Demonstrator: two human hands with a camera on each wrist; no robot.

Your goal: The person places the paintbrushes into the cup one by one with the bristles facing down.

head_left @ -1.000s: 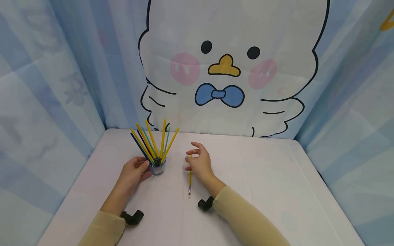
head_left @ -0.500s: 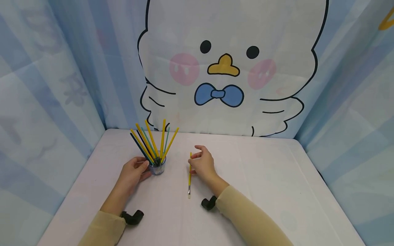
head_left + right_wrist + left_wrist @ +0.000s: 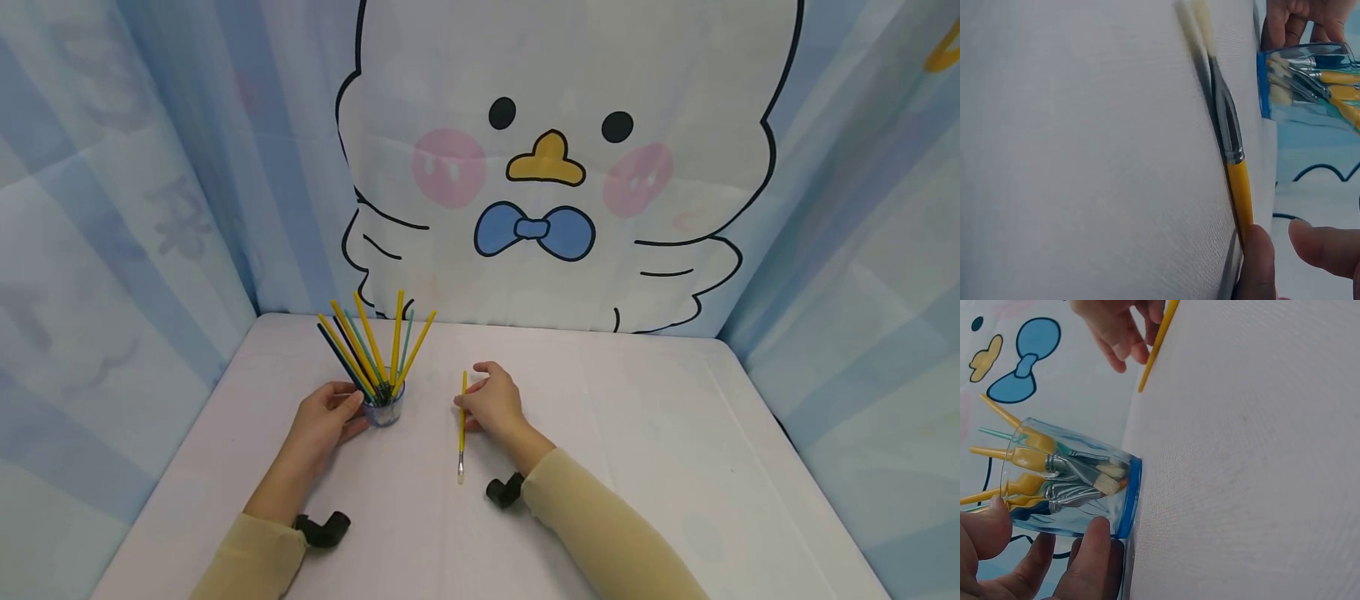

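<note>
A clear cup with a blue base [image 3: 1135,497] stands upright on the table, filled with paintbrushes [image 3: 378,354], bristles down, their handles yellow, teal and dark blue. At the cup's left side my left hand [image 3: 322,421] touches it with thumb and fingertips; they do not wrap round it. To the cup's right lies a single paintbrush [image 3: 1240,187] with a yellow handle, metal ferrule and pale bristles. My right hand [image 3: 497,407] is over its handle. In the right wrist view one finger [image 3: 1257,262] overlaps the handle, while the thumb [image 3: 1325,247] stands apart with a gap.
The white-covered table [image 3: 637,433] extends to the right and front. A cloth backdrop [image 3: 555,292] with a cartoon bird rises at the table's back edge, and blue-and-white curtains [image 3: 862,292] hang at the sides. A black wrist camera [image 3: 322,530] sits by the left sleeve.
My right hand has shifted slightly right and nearer over the loose paintbrush, so more of its handle shows. The left hand and the cup have not moved.
</note>
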